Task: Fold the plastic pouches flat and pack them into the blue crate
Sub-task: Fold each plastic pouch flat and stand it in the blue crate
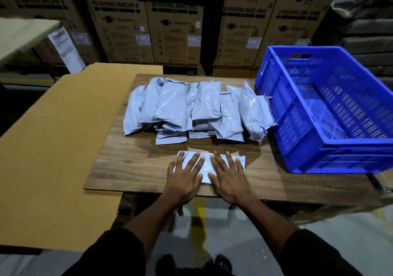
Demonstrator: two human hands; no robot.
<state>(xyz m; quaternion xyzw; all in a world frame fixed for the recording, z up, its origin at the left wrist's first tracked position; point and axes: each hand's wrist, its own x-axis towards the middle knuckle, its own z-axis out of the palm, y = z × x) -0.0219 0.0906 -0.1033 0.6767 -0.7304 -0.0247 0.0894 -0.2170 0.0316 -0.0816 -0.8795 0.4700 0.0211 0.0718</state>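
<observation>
Head view: the left hand (184, 180) and right hand (228, 179), fingers spread straight, press flat on 1 folded pale grey plastic pouch (207, 169) near the front edge of the wood-grain bench (131, 160). A heap of pale grey plastic pouches (197, 107) lies toward the back edge. The blue perforated plastic crate (331, 109) occupies the right end. Brown cardboard cartons (174, 26) behind read "LG WASHING MACHINE". Bare bench lies left of the hands.
</observation>
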